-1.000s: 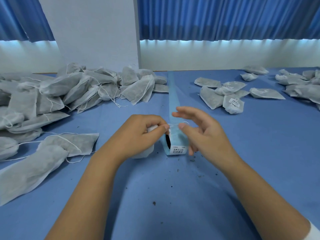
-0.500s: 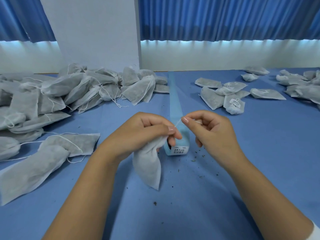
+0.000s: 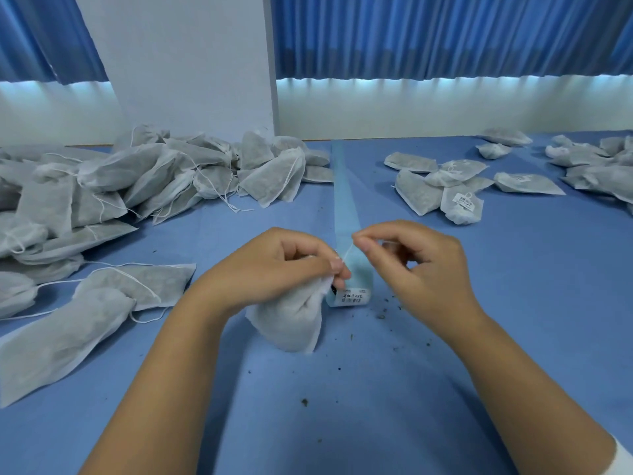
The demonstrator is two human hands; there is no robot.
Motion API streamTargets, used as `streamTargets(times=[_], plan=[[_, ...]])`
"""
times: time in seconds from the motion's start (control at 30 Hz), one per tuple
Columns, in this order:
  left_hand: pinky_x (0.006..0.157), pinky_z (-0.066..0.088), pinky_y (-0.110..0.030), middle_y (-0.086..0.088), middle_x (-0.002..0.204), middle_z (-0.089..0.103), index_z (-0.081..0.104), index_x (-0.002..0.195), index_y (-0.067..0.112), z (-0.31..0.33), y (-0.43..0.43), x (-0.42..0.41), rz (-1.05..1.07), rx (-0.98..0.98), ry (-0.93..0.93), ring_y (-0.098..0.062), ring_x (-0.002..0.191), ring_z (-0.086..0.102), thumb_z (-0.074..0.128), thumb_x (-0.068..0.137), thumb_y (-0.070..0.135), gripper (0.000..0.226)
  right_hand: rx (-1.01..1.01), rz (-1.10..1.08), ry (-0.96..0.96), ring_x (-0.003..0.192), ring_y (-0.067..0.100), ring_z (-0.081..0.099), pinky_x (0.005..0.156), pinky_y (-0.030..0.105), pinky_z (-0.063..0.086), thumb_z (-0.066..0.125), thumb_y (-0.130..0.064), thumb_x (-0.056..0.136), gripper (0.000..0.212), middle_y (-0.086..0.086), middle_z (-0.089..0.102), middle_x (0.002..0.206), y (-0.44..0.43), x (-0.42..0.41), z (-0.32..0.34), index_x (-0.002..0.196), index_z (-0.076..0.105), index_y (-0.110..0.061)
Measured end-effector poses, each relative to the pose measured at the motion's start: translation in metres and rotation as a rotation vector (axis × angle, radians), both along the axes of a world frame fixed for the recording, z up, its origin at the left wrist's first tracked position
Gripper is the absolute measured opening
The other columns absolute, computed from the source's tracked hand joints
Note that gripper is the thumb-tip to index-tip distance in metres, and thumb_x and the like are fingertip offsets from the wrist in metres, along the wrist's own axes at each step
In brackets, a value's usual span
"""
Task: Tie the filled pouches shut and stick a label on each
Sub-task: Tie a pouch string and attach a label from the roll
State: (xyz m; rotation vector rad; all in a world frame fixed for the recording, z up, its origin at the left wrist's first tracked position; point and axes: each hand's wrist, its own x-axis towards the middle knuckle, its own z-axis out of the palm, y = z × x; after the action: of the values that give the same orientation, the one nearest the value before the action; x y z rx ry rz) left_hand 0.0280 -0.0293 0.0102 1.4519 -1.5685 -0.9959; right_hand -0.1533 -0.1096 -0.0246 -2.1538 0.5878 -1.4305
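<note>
My left hand (image 3: 274,265) grips the gathered neck of a white filled pouch (image 3: 291,320), whose body hangs down onto the blue table (image 3: 342,406). My right hand (image 3: 418,262) pinches the pouch's thin white drawstring (image 3: 347,252) between thumb and forefinger, stretched taut from the neck. Just behind the pouch stands a roll of labels (image 3: 352,296) with a printed label facing me. Its pale blue backing strip (image 3: 344,186) runs away across the table.
A big heap of untied pouches (image 3: 137,180) with loose strings covers the left side, and two more pouches (image 3: 85,320) lie near my left forearm. Labelled pouches (image 3: 445,193) lie at the right and far right. Dark crumbs dot the cloth in front.
The pouch came up from behind my left hand and now hangs from its neck. My right hand closed on the drawstring and drew it out to the right.
</note>
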Motion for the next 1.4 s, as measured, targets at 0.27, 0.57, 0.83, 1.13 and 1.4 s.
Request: streamTargets(times=[0.27, 0.57, 0.83, 1.13, 1.4], plan=[[0.063, 0.048, -0.011, 0.009, 0.068, 0.069, 0.073, 0.068, 0.024, 0.005, 0.005, -0.016, -0.197, 0.083, 0.198, -0.003, 0.063, 0.064, 0.057, 0.088, 0.019, 0.026, 0.214, 0.017, 0.181, 0.058, 0.017, 0.054, 0.063, 0.023, 0.047, 0.071, -0.013, 0.087, 0.012, -0.013, 0.063, 0.088, -0.009, 0.003, -0.006, 0.087, 0.074, -0.025], [0.056, 0.045, -0.012, 0.005, 0.071, 0.067, 0.071, 0.065, 0.023, 0.002, -0.004, -0.011, 0.112, -0.03, 0.333, -0.005, 0.062, 0.06, 0.059, 0.094, 0.02, 0.031, 0.432, 0.203, -0.116, 0.054, 0.01, 0.051, 0.047, 0.02, 0.044, 0.065, 0.002, 0.086, 0.02, -0.011, 0.063, 0.07, 0.001, 0.002, 0.006, 0.084, 0.068, -0.017], [0.068, 0.048, -0.009, 0.006, 0.08, 0.074, 0.072, 0.061, 0.025, 0.002, -0.004, -0.019, 0.074, -0.045, 0.314, -0.004, 0.085, 0.069, 0.056, 0.096, 0.015, 0.04, 0.582, 0.404, -0.21, 0.077, 0.017, 0.067, 0.058, 0.023, 0.052, 0.064, 0.008, 0.086, 0.021, 0.007, 0.073, 0.089, 0.001, 0.007, 0.0, 0.091, 0.061, -0.012], [0.063, 0.043, -0.006, 0.008, 0.077, 0.069, 0.069, 0.066, 0.025, -0.001, -0.007, -0.017, 0.085, -0.055, 0.211, 0.001, 0.07, 0.061, 0.055, 0.096, 0.015, 0.035, 0.558, 0.397, -0.113, 0.076, 0.012, 0.061, 0.06, 0.025, 0.052, 0.062, 0.009, 0.088, 0.024, -0.002, 0.067, 0.083, -0.001, 0.008, -0.003, 0.088, 0.057, -0.014], [0.067, 0.041, -0.005, 0.007, 0.082, 0.066, 0.069, 0.07, 0.027, -0.004, -0.009, -0.017, 0.094, -0.028, 0.129, 0.0, 0.077, 0.056, 0.056, 0.096, 0.02, 0.03, 0.477, 0.341, -0.068, 0.075, 0.012, 0.054, 0.058, 0.052, 0.044, 0.058, 0.013, 0.088, 0.025, -0.008, 0.063, 0.078, 0.003, 0.008, -0.002, 0.085, 0.05, -0.011]])
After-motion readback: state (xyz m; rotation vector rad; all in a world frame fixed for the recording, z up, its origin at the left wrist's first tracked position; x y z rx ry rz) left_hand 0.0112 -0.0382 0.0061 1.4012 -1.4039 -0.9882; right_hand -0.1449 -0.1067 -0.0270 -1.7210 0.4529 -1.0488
